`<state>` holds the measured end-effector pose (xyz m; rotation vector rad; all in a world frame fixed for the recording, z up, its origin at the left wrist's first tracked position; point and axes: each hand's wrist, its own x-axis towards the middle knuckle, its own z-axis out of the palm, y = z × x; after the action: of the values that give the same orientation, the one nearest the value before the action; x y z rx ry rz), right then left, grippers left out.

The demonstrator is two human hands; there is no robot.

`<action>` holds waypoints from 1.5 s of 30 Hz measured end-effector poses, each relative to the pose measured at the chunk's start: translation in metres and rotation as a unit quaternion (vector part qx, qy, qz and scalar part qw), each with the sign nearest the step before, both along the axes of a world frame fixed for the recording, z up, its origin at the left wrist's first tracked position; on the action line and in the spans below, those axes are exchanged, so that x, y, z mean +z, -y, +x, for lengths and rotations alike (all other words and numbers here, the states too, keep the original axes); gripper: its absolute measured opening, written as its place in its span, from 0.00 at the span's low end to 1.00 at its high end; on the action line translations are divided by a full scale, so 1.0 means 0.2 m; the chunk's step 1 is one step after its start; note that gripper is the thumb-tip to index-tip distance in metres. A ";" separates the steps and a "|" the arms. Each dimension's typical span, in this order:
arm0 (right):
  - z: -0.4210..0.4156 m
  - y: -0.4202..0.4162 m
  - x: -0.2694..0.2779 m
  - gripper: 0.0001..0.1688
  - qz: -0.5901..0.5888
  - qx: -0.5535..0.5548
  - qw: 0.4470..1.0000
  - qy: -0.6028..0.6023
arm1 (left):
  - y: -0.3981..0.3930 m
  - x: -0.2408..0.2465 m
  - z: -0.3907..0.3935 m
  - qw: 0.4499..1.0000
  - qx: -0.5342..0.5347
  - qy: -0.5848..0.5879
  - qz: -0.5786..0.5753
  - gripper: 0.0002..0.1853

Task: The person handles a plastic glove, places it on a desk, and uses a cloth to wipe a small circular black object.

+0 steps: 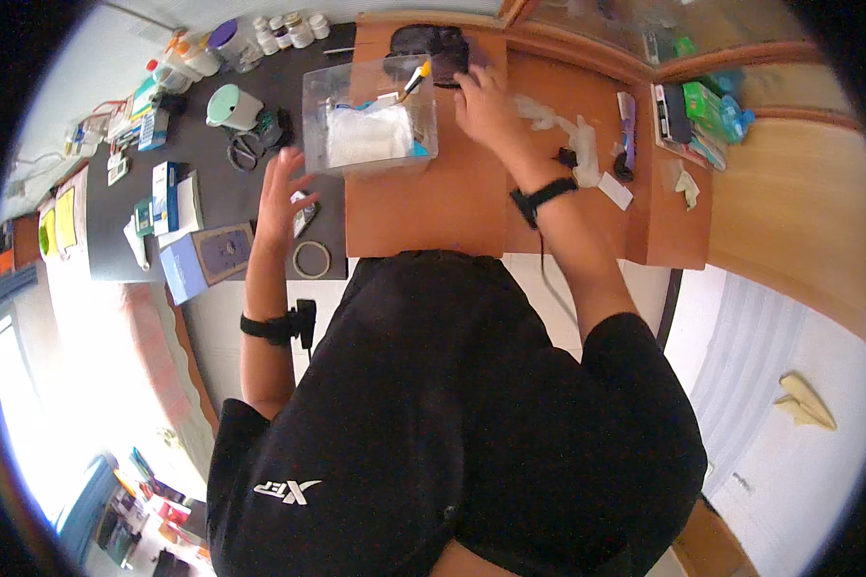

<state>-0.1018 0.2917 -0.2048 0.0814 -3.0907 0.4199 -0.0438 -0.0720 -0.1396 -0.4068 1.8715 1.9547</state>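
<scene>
A clear plastic bin (317, 144) stands across the seam of the dark and the orange-brown tabletops. In it lie a folded white cloth (370, 137) and a brush (413, 81) with a yellow tip, leaning up at the right side. My right hand (487, 108) is right of the bin, fingers spread, close to a black pouch-like item (433, 54) behind it; whether they touch I cannot tell. My left hand (283, 191) hovers over the dark tabletop, left of the bin's near corner, fingers apart and holding nothing. A small white and dark object (304, 213) lies beside it.
A roll of tape (312, 260) and a blue box (182, 275) lie near the dark table's front edge. A mint-lidded cup (234, 107) stands farther back, near several bottles (299, 32). Crumpled translucent plastic (584, 151) and a white card (615, 191) lie at the right.
</scene>
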 end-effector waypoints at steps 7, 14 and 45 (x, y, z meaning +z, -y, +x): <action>-0.68 0.16 -0.17 0.34 0.089 0.194 0.973 -0.085 | -0.16 0.20 -0.21 0.991 -0.133 0.028 -0.009 0.41; -0.52 0.04 -0.32 0.25 0.090 0.171 0.979 -0.070 | -0.08 0.15 -0.14 0.987 -0.136 -0.022 -0.078 0.33; 0.36 -0.14 -0.31 0.17 0.021 -0.078 0.996 -0.029 | -0.05 0.23 0.12 0.991 -0.070 -0.003 -0.116 0.26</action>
<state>-0.0299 0.3207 -0.2659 -0.1449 -3.0209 0.3394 -0.0203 -0.0618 -0.0932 -0.3274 2.0805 1.6559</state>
